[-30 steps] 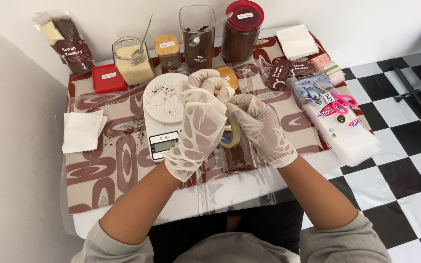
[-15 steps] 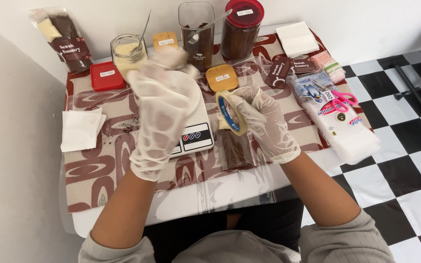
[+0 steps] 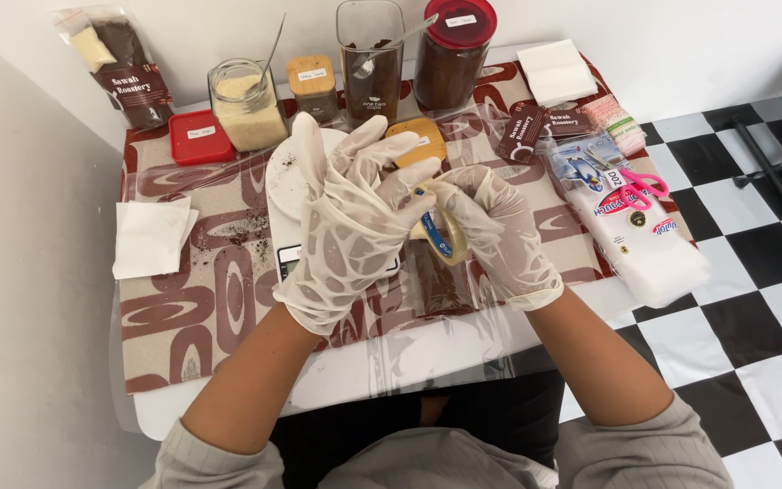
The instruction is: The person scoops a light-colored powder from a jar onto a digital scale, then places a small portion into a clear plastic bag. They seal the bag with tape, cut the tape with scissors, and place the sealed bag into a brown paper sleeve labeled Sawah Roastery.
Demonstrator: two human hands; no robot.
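Observation:
Both my hands wear thin clear gloves and meet over the table's middle. My right hand grips a roll of clear tape, held on edge. My left hand has its fingers spread, with the thumb and forefinger tips at the roll's upper rim. Under my left hand lies a white kitchen scale, mostly covered. A clear pouch of dark brown grounds lies flat on the patterned mat just below the roll.
Along the back stand a jar of pale sugar with a spoon, a small wooden-lidded jar, a tall glass container and a red-lidded canister. A white paper lies left; pink scissors rest on a pack of bags at right.
My left hand rose with fingers spread half a second ago, then came back down to the tape roll. My right hand kept the roll, shifting slightly.

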